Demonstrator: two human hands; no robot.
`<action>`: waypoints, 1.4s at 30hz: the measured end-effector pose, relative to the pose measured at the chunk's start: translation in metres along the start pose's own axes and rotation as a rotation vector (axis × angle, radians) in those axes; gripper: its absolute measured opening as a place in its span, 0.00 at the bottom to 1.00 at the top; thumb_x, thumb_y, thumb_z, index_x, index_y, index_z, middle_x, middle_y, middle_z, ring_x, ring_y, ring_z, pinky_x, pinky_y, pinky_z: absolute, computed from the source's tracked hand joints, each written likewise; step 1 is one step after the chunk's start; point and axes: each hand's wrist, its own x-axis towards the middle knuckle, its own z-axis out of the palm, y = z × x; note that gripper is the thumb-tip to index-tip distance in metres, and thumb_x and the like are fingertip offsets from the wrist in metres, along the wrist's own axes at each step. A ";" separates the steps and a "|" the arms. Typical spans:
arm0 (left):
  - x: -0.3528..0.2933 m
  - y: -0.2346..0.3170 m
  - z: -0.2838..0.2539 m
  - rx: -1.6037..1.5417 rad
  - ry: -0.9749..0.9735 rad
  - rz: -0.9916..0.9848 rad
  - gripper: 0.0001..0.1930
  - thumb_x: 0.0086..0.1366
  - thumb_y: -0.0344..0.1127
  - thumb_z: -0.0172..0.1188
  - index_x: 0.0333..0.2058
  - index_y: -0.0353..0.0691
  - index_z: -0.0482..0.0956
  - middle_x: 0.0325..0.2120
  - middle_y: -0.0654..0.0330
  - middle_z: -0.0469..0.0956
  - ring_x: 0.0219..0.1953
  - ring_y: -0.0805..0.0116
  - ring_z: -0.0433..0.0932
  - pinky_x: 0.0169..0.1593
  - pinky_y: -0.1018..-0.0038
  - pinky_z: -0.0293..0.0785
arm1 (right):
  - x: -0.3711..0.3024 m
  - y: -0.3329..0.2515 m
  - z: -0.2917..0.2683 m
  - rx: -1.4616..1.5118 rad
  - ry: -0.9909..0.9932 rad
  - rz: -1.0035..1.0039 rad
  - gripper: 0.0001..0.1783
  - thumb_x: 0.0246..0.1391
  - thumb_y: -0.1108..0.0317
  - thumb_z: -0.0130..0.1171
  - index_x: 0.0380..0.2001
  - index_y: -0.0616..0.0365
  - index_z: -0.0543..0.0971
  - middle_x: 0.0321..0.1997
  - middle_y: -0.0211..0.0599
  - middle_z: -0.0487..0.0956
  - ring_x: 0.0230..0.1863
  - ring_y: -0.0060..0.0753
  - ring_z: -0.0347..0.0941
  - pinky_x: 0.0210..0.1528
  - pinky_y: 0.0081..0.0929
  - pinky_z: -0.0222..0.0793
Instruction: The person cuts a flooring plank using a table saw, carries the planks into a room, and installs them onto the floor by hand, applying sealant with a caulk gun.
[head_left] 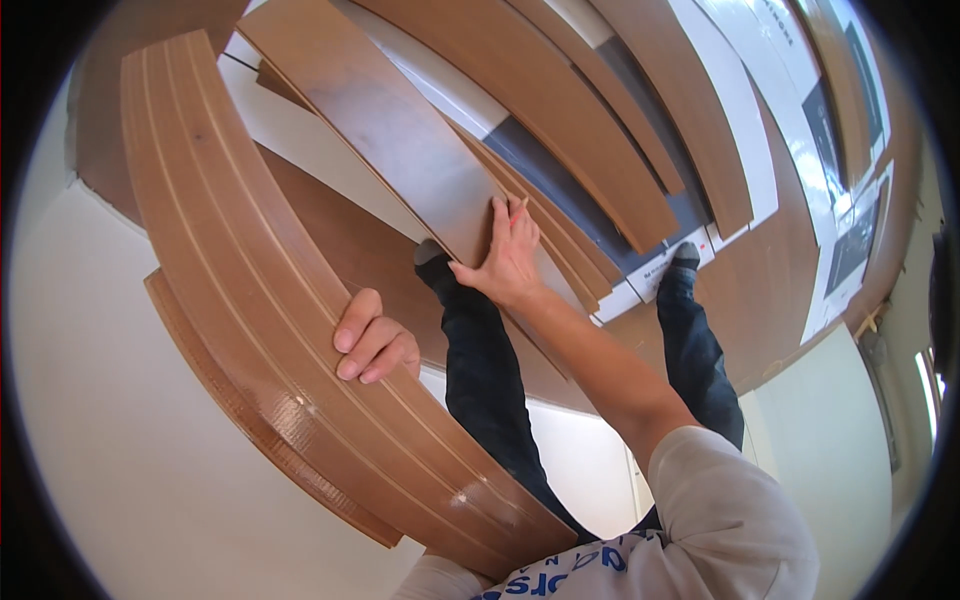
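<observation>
A long brown laminate plank [225, 230] with pale lengthwise lines slants across the left side, leaning toward my body. My left hand [378, 342] grips its right edge with the fingers wrapped over the face; the palm and forearm are hidden behind it. Under its left edge shows a second brown board [255, 425]. My right hand [512, 255] spans the near end of a smooth, shiny brown plank [390, 130], thumb on one edge and fingers at the other. Something thin and pale by these fingertips is too small to name.
Several brown planks [560, 130] lie beyond on white-and-dark cardboard packaging [640, 275]. Shiny wrapped packs [815, 150] lie at the far right. My two legs in dark trousers [690, 335] stretch forward between the boards. A pale wall or panel [80, 400] fills the left.
</observation>
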 end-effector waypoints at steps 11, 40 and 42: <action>0.001 -0.014 0.002 -0.007 0.018 0.030 0.12 0.76 0.33 0.48 0.46 0.28 0.73 0.38 0.56 0.70 0.36 0.68 0.80 0.40 0.74 0.77 | 0.025 0.036 0.021 -0.278 0.066 -0.061 0.57 0.46 0.45 0.72 0.70 0.63 0.56 0.75 0.57 0.53 0.76 0.53 0.47 0.74 0.61 0.41; -0.013 0.006 0.009 -0.012 -0.083 -0.010 0.15 0.77 0.38 0.48 0.52 0.31 0.73 0.40 0.56 0.69 0.39 0.68 0.78 0.45 0.73 0.78 | 0.125 0.121 -0.243 0.257 0.046 -0.089 0.51 0.43 0.52 0.75 0.69 0.55 0.65 0.54 0.41 0.71 0.52 0.36 0.67 0.54 0.32 0.65; -0.014 0.006 0.012 -0.015 -0.065 0.007 0.14 0.76 0.36 0.49 0.49 0.30 0.73 0.39 0.56 0.70 0.37 0.68 0.79 0.44 0.73 0.78 | 0.117 0.138 -0.265 0.174 0.157 -0.145 0.49 0.44 0.49 0.73 0.68 0.55 0.66 0.45 0.34 0.73 0.41 0.25 0.65 0.43 0.24 0.63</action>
